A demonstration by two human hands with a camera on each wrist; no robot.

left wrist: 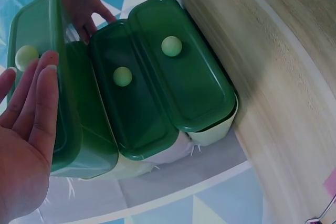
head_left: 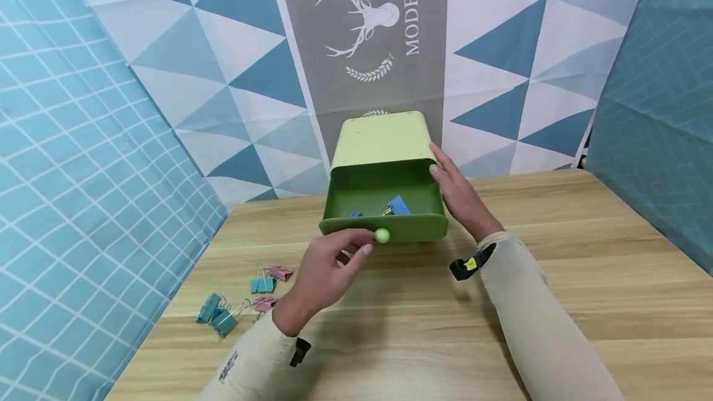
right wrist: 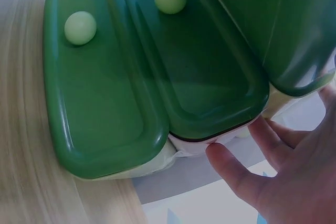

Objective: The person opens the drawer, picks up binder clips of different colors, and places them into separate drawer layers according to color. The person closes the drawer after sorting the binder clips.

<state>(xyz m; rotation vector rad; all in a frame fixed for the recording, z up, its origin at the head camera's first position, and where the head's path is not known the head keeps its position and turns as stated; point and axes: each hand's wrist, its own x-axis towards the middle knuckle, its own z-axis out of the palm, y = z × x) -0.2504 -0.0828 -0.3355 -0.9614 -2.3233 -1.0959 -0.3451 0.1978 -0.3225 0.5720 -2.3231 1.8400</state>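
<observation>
A small chest of drawers with a pale yellow-green casing (head_left: 384, 136) stands on the table. Its top green drawer (head_left: 414, 228) is pulled out, and a blue binder clip (head_left: 398, 205) lies inside among other clips. My left hand (head_left: 328, 268) is at the drawer's round pale knob (head_left: 382, 236); its fairly straight fingertips reach the knob's side, with the thumb below, apart from it. My right hand (head_left: 461, 194) rests along the casing's right side, fingers spread. Two lower closed drawers, one under the other, show a middle knob (left wrist: 123, 76) and a bottom knob (left wrist: 171, 46).
Teal binder clips (head_left: 224, 322) and pink binder clips (head_left: 280, 272) lie loose on the wooden table (head_left: 423, 339), left of my left forearm. A patterned cloth (head_left: 234, 79) hangs close behind the chest. Blue gridded cloth (head_left: 83, 141) borders the table's left edge.
</observation>
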